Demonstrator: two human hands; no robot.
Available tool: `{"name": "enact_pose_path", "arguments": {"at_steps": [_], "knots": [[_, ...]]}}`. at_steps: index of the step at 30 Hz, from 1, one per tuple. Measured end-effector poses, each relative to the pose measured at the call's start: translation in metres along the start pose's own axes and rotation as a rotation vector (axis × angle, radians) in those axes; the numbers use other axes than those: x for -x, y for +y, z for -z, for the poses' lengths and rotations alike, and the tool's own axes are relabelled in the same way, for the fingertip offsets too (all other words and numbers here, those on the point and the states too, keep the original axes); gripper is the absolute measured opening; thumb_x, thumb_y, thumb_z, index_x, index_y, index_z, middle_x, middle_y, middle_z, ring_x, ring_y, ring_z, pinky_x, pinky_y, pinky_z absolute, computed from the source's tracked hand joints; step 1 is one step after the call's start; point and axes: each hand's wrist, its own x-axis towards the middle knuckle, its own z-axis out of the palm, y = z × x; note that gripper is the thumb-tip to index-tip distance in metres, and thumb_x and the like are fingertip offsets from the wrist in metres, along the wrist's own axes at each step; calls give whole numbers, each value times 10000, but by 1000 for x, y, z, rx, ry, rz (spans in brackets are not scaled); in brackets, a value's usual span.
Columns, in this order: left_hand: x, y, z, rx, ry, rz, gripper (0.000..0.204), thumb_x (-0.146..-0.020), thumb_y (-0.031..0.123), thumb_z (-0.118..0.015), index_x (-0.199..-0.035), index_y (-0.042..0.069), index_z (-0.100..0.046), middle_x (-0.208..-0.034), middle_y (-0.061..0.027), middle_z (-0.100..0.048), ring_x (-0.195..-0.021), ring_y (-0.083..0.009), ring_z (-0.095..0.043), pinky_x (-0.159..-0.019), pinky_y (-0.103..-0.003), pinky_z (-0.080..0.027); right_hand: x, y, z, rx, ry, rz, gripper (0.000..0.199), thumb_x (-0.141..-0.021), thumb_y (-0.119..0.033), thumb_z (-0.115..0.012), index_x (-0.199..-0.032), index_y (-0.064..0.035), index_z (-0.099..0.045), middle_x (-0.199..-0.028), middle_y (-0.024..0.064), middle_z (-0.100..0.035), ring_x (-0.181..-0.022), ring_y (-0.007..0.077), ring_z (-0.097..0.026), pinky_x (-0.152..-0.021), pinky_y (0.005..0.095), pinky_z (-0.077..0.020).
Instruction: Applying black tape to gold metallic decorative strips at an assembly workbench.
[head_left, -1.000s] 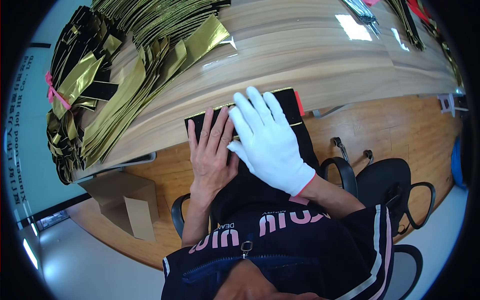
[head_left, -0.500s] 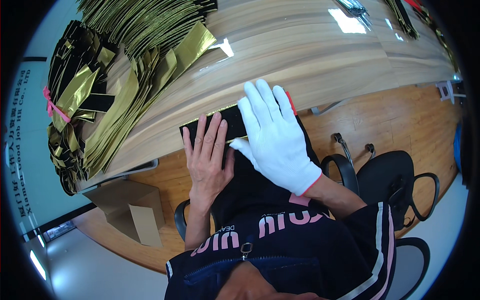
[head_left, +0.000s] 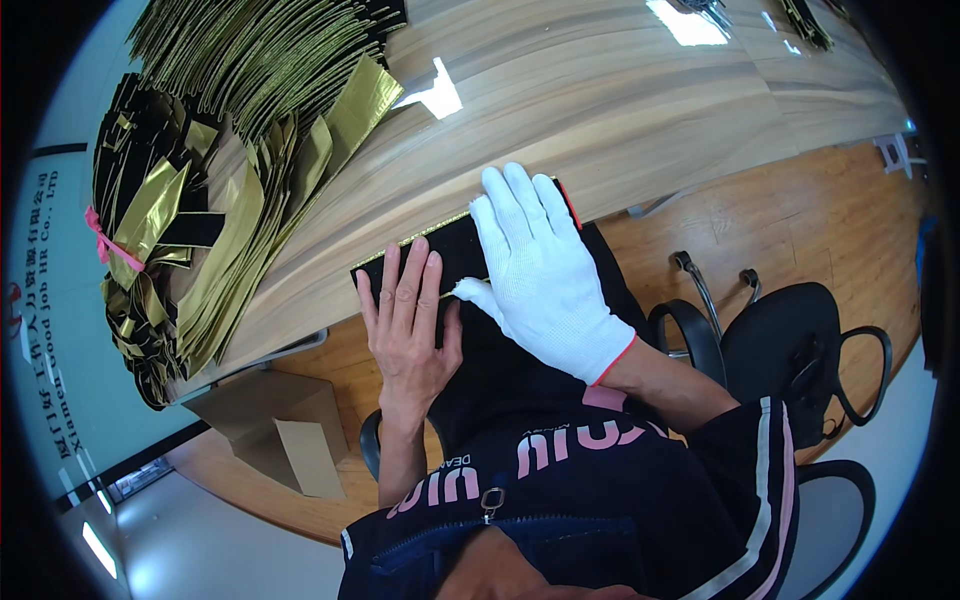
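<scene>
Now: bare left hand palm down, fingers slightly apart, on left part of gold-edged black fabric strip at near edge of wood-grain table. White-gloved right hand flat over strip's right part, fingers slightly fanned, thumb angled left.

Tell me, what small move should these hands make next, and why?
Perhaps the gloved right hand should smooth the black, gold-edged strip toward the right, with the bare left hand steadying it: both rest palm down, fingers extended over the strip, near the edge of the table.
</scene>
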Motion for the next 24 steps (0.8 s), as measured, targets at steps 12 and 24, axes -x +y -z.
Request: {"name": "enact_pose_path", "arguments": {"at_steps": [12,24], "knots": [[0,0,-1,0,18,5,711,-845,79,-774,-1523,90,-558,-1590,-89,-533,-1516,-357,-439,-1252,-637,-238,-2,-2,15,-22,44,19,768,-942,-444,-726,-1432,113,-528,-1548,310,-458,-1492,462,-386,-1260,539,-270],[-1,2,3,-16,22,16,698,-843,58,-771,-1510,91,-567,-1566,-116,-553,-1494,-358,-470,-1246,-595,-276,-3,21,12,-66,4,36,808,-889,-390,-787,-1452,101,-481,-1532,302,-464,-1459,456,-421,-1236,517,-317]]}}
